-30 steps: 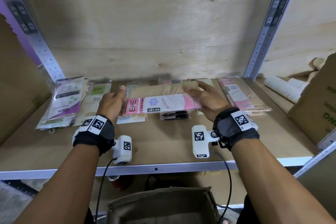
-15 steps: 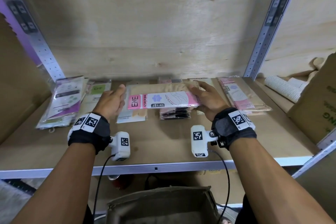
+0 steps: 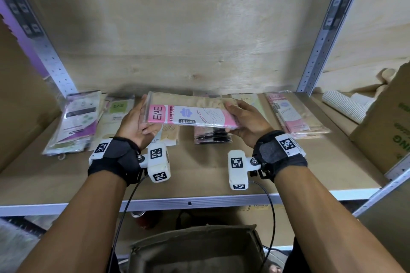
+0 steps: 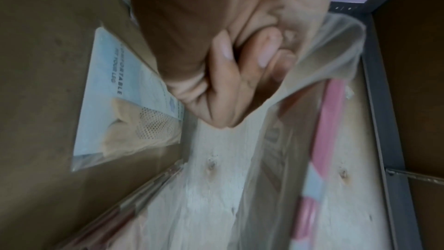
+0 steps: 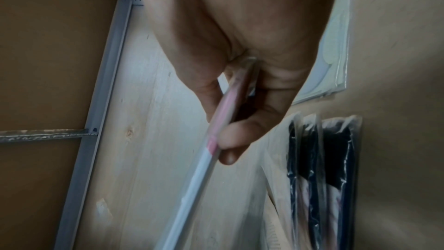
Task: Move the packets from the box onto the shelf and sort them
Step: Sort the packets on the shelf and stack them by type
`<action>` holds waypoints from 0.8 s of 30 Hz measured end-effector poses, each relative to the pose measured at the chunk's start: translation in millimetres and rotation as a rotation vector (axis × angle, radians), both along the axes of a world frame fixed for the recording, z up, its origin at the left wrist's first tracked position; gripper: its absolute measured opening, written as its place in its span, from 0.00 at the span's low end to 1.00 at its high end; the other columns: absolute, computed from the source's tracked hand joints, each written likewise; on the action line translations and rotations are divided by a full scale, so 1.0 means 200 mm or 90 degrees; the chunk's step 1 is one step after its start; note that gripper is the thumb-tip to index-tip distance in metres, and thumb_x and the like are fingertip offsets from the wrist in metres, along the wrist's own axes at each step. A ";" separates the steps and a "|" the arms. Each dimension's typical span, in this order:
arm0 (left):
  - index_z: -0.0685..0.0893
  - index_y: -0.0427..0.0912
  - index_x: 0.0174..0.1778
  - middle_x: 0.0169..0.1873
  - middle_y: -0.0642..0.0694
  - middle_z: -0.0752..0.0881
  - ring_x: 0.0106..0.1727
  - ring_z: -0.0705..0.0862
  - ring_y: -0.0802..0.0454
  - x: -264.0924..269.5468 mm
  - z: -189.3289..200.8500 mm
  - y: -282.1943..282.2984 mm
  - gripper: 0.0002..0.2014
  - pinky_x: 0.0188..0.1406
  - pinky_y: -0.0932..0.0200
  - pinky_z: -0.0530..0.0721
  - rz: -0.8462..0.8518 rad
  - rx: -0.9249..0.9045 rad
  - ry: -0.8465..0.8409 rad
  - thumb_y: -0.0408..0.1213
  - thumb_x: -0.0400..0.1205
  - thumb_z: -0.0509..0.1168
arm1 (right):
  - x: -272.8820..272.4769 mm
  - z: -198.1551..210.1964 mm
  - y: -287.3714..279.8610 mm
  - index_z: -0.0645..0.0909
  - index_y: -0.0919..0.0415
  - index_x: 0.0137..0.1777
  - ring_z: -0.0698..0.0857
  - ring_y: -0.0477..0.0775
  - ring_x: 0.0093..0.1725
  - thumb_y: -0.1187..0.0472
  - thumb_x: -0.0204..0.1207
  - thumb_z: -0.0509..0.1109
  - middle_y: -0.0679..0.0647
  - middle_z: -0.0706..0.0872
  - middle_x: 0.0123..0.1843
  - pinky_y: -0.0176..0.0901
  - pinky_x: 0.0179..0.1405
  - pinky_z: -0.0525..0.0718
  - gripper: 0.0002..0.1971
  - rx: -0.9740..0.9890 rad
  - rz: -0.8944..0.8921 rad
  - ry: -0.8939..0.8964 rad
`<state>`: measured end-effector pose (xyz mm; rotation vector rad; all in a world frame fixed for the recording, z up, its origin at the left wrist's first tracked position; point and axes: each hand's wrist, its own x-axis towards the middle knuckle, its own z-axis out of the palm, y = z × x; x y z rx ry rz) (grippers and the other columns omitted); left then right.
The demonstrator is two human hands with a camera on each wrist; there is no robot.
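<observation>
Shelf board, above it: pink packet, long axis left-right, gripped endwise by left hand and right hand; matching pink stack lies rightward, nearer right hand.

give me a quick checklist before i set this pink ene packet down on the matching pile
1. Left hand grips the pink ENE stocking packet at its left end: ok.
2. Right hand pinches the right end, thumb on one face, fingers on the other: ok.
3. Label faces up and is readable: ok.
4. Matching pink-label pile lies on the shelf to the right: ok.
5. Packet is clear of the dark packets lying below it: cannot tell.
6. Packet is aligned with the pile: not ok, it is held crosswise.
</observation>
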<state>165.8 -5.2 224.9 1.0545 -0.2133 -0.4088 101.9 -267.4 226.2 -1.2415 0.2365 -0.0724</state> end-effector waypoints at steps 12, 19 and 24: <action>0.67 0.38 0.33 0.16 0.50 0.73 0.19 0.60 0.54 0.00 0.01 -0.05 0.27 0.21 0.65 0.73 0.122 0.102 0.033 0.55 0.90 0.50 | -0.01 0.00 0.01 0.79 0.61 0.66 0.87 0.58 0.41 0.60 0.81 0.71 0.62 0.90 0.52 0.42 0.25 0.86 0.15 0.009 0.010 0.007; 0.74 0.46 0.23 0.13 0.52 0.72 0.17 0.58 0.57 0.01 0.01 -0.04 0.30 0.15 0.69 0.71 0.074 -0.031 0.050 0.55 0.90 0.53 | -0.01 0.00 0.01 0.78 0.62 0.70 0.87 0.57 0.41 0.59 0.82 0.71 0.62 0.90 0.54 0.41 0.22 0.84 0.18 0.002 0.007 0.015; 0.77 0.42 0.42 0.17 0.52 0.78 0.14 0.69 0.61 0.02 -0.03 -0.06 0.26 0.15 0.69 0.63 0.060 -0.105 0.065 0.59 0.89 0.45 | -0.01 0.00 -0.01 0.73 0.61 0.71 0.87 0.63 0.47 0.60 0.80 0.73 0.70 0.88 0.59 0.41 0.22 0.85 0.21 0.020 -0.025 0.007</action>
